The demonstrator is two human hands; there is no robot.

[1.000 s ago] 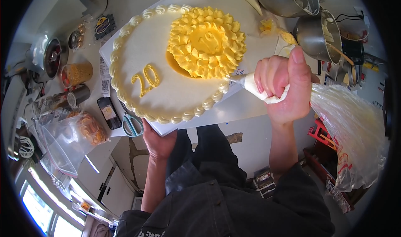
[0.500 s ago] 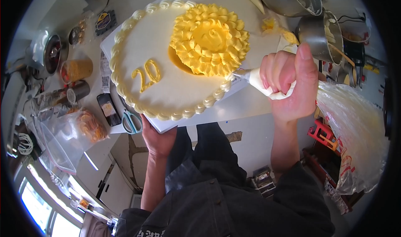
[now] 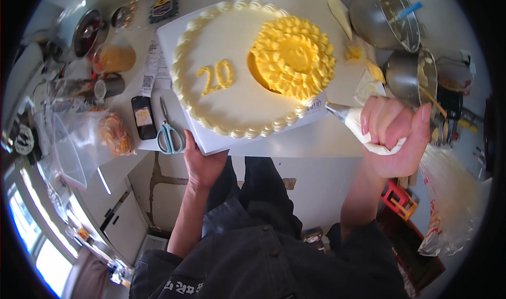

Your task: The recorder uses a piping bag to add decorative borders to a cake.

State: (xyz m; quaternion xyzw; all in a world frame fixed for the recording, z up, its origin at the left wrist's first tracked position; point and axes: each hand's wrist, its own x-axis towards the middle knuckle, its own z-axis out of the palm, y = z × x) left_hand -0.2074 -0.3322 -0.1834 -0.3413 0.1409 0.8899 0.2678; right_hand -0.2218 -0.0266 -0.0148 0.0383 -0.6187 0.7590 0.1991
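Note:
A white-frosted round cake (image 3: 192, 48) sits on a white cake board (image 3: 167, 35). It carries a cream shell border, yellow piped digits (image 3: 215, 77) and a large yellow ruffled-petal flower (image 3: 294, 56) on its right side. My left hand (image 3: 203, 162) grips the board's near left corner, thumb along the edge and fingers partly hidden beneath. In my right fist (image 3: 395, 133) is a white piping bag (image 3: 358, 124) with a metal nozzle (image 3: 336, 111). The nozzle points left toward the border's near right part, a short gap away from it.
Scissors (image 3: 171, 138), a dark phone-like item (image 3: 142, 117) and paper slips (image 3: 150, 69) lie left of the board. Further left are a jar (image 3: 116, 58) and bagged dried slices (image 3: 113, 134). Metal bowls (image 3: 363, 19) and a yellow-smeared piping bag (image 3: 375, 72) lie at right.
My right hand has drawn the piping bag right and nearer me, parting the nozzle from the border. The board has shifted right of the scissors, baring their blades. The whole view has turned slightly.

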